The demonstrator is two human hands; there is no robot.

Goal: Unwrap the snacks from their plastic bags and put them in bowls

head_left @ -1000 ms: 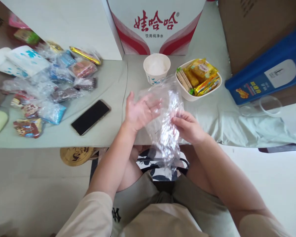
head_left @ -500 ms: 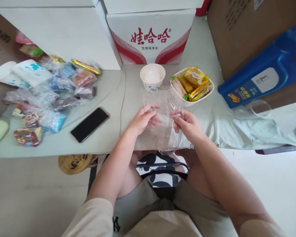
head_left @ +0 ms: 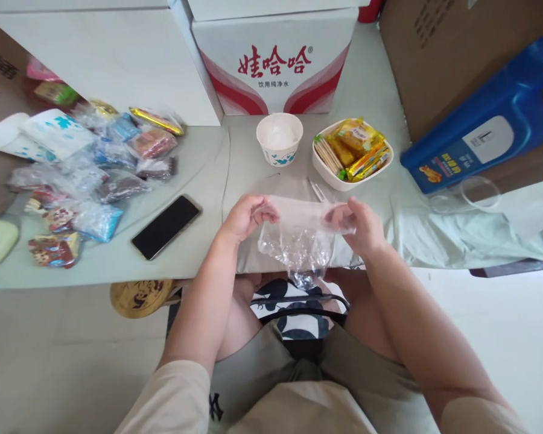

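Note:
A clear plastic bag [head_left: 301, 235] is stretched between my hands above the front edge of the table, its crumpled lower part hanging down. My left hand [head_left: 248, 217] is closed on the bag's left side. On the right side, my right hand [head_left: 359, 223] grips it, some fingers showing through the film. Behind the bag stands a white paper cup [head_left: 279, 141] with a blue pattern. To its right is a white bowl [head_left: 339, 181] holding yellow snack packets [head_left: 359, 141] and thin sticks. A slim white pen-like thing [head_left: 317, 191] lies just beyond the bag.
A black phone [head_left: 166, 227] lies left of my hands. Several wrapped snacks [head_left: 124, 187] and two tipped paper cups [head_left: 57, 135] are piled farther left. A white carton [head_left: 276, 66] closes off the back. A blue bottle [head_left: 484, 129] and a clear plastic cup [head_left: 479, 193] are at right.
My hands have moved apart, pulling the bag's edge wide between them. The bag has come nearer to me, uncovering the pen-like thing behind it.

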